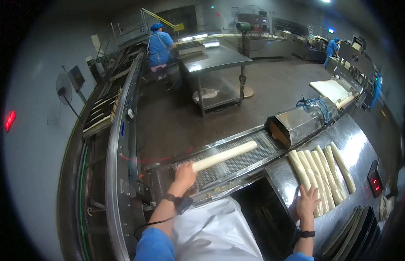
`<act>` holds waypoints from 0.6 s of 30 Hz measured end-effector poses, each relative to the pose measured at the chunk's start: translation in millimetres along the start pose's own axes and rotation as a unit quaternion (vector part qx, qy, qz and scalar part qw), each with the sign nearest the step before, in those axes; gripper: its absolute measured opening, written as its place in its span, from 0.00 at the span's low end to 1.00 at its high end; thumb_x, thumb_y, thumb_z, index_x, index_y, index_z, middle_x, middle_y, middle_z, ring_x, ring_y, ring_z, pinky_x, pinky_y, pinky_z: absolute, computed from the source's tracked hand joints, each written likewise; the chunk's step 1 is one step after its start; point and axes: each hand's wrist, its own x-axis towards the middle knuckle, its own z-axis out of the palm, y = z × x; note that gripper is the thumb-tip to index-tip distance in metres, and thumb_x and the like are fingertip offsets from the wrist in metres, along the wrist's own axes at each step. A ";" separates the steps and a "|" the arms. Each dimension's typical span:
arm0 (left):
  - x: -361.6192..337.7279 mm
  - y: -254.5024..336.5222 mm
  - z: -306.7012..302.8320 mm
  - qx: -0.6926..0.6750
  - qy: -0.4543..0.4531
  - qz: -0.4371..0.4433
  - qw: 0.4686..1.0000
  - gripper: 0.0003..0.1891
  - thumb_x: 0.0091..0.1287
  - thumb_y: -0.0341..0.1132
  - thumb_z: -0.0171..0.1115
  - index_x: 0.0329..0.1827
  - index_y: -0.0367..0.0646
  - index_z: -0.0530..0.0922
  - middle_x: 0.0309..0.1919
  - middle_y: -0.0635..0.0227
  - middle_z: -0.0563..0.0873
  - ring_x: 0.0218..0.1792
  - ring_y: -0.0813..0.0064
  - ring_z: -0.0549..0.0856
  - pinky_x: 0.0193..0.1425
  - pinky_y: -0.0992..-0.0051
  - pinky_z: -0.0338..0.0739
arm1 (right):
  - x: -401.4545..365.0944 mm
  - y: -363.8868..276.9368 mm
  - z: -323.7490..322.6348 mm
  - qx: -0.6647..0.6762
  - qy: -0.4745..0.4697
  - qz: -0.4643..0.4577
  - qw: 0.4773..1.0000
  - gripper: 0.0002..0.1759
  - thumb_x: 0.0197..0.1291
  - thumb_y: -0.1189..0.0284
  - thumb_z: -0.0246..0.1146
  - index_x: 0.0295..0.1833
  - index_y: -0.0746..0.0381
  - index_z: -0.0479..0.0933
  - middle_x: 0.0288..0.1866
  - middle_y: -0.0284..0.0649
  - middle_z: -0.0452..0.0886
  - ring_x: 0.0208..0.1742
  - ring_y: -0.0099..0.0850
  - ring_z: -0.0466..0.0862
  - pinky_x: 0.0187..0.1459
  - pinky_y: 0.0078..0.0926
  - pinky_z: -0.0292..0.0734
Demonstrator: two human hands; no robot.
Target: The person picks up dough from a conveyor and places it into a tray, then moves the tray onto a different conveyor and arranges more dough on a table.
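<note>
My left hand [185,176] is closed around the near end of a long pale dough roll [226,155], which lies along the mesh conveyor [207,175]. To the right, my right hand [308,201] has its fingers spread and rests on the lower left end of a row of dough rolls [320,178]. Those several rolls lie side by side on a steel table [278,180]. The far end of the mesh belt runs into a metal housing [298,124].
A display with red digits [376,180] stands right of the rolls, above stacked dark trays [348,232]. At left runs a long conveyor rail [117,152]. Beyond are a steel worktable [215,61] and a person in blue [159,48]; other people are farther right.
</note>
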 end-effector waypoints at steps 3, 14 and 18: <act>-12.7 -14.3 3.9 0.051 0.033 -0.045 0.997 0.25 0.55 0.36 0.67 0.56 0.39 0.76 0.45 0.54 0.84 0.50 0.53 0.81 0.59 0.57 0.71 | 22.3 17.4 3.2 0.004 -0.031 0.009 0.999 0.28 0.61 0.62 0.62 0.68 0.35 0.68 0.79 0.48 0.50 0.78 0.55 0.46 0.72 0.69 0.37; -65.4 -3.7 -14.6 -0.017 0.037 0.016 0.999 0.22 0.54 0.36 0.65 0.53 0.43 0.78 0.39 0.53 0.85 0.41 0.51 0.83 0.49 0.58 0.77 | 55.0 44.0 6.8 0.015 0.028 -0.032 0.999 0.19 0.68 0.59 0.51 0.62 0.37 0.75 0.77 0.54 0.54 0.75 0.61 0.51 0.71 0.66 0.42; -92.7 -9.0 -38.9 -0.058 0.044 -0.002 0.997 0.21 0.52 0.35 0.65 0.51 0.41 0.80 0.42 0.52 0.84 0.43 0.51 0.83 0.49 0.59 0.76 | 33.6 70.2 19.9 -0.035 0.053 -0.060 0.996 0.34 0.60 0.63 0.61 0.72 0.35 0.62 0.78 0.49 0.53 0.73 0.53 0.58 0.69 0.53 0.55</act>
